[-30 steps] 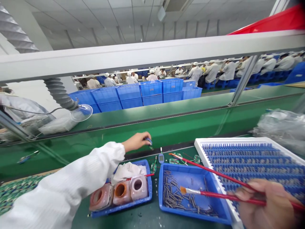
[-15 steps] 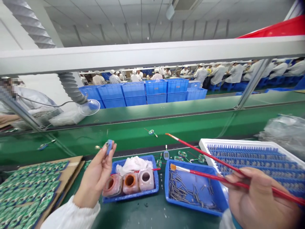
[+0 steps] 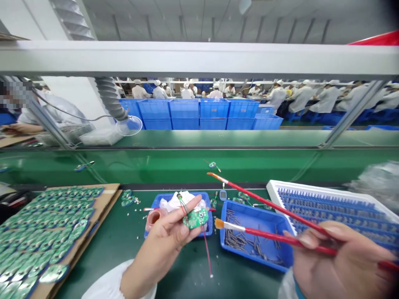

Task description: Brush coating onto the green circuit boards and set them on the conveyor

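My left hand (image 3: 166, 236) is shut on a small green circuit board (image 3: 195, 218) with thin wires, one of them a red wire (image 3: 205, 251) hanging down. It is above a blue tray of paste jars (image 3: 177, 214), hiding most of the jars. My right hand (image 3: 338, 259) pinches two red-handled brushes. One, a flat orange-tipped brush (image 3: 220, 224), reaches over a blue tray of metal pins (image 3: 255, 249). The other brush's tip (image 3: 212, 175) points up over the belt.
A white tray of blue-lined rows of parts (image 3: 333, 216) lies at right. On the left, a cardboard sheet (image 3: 109, 195) carries several green boards. A green conveyor belt (image 3: 199, 162) runs behind, with a metal rail above it. Blue crates (image 3: 199, 114) and white-coated co-workers stand beyond.
My left hand has dropped and turned inward, now showing a green board instead of the small blue part. The view has tilted down and levelled, and the right hand has barely moved.
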Available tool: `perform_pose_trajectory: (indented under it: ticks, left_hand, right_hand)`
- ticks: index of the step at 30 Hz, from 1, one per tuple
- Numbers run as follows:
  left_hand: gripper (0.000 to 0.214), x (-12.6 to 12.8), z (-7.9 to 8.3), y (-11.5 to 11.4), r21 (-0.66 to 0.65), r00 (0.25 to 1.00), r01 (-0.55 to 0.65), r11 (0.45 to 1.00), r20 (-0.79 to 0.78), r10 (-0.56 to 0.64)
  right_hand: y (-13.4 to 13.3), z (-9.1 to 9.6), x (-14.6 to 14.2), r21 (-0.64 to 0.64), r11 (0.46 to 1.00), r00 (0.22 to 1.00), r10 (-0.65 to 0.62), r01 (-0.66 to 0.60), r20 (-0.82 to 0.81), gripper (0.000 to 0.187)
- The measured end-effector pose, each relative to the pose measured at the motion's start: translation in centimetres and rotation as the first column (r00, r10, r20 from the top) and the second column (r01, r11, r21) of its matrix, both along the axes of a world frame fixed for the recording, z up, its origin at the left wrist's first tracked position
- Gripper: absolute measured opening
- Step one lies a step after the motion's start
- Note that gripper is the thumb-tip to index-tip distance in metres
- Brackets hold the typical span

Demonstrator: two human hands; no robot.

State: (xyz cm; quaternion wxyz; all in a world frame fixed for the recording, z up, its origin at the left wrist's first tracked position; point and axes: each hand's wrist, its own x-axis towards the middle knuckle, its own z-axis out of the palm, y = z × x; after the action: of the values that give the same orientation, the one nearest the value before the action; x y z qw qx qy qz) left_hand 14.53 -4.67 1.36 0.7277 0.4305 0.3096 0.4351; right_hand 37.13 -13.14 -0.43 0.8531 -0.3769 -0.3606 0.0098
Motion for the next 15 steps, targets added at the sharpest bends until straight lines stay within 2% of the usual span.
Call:
perform_pose_trajectory:
  ticks: [4, 6, 8, 11, 13, 15]
  left_hand:
    - [0.038, 0.3, -1.6, -0.3, 0.099, 0.998, -0.059, 0.993, 0.012, 0.058]
    - [0.037, 0.3, -2.7, 0.0, 0.196, 0.997, -0.076, 0.978, 0.016, 0.074]
    - [0.039, 0.2, -3.4, 0.4, 0.329, 0.998, -0.062, 0.942, 0.003, 0.064]
    - [0.039, 0.3, -3.5, 0.7, 0.474, 0.999, -0.042, 0.879, -0.003, 0.049]
    - [0.034, 0.5, -3.2, 0.5, 0.479, 0.996, -0.078, 0.874, 0.004, 0.086]
    - [0.03, 0.7, -2.9, 0.1, 0.429, 0.99, -0.13, 0.894, 0.005, 0.141]
  right_hand:
    - [0.2, 0.1, -1.2, -0.066, 0.987, 0.99, -0.144, 0.144, 0.004, 0.056]
    - [0.2, 0.1, -1.9, -0.079, 0.98, 0.983, -0.184, 0.184, 0.008, 0.055]
    - [0.2, 0.0, -2.4, -0.092, 0.979, 0.983, -0.182, 0.183, 0.018, 0.054]
    - [0.2, 0.1, -3.0, -0.094, 0.986, 0.99, -0.138, 0.138, 0.005, 0.053]
    - [0.2, 0.3, -3.2, -0.083, 0.989, 0.993, -0.119, 0.119, 0.003, 0.052]
    - [0.2, 0.7, -3.4, -0.089, 0.989, 0.993, -0.114, 0.115, 0.015, 0.055]
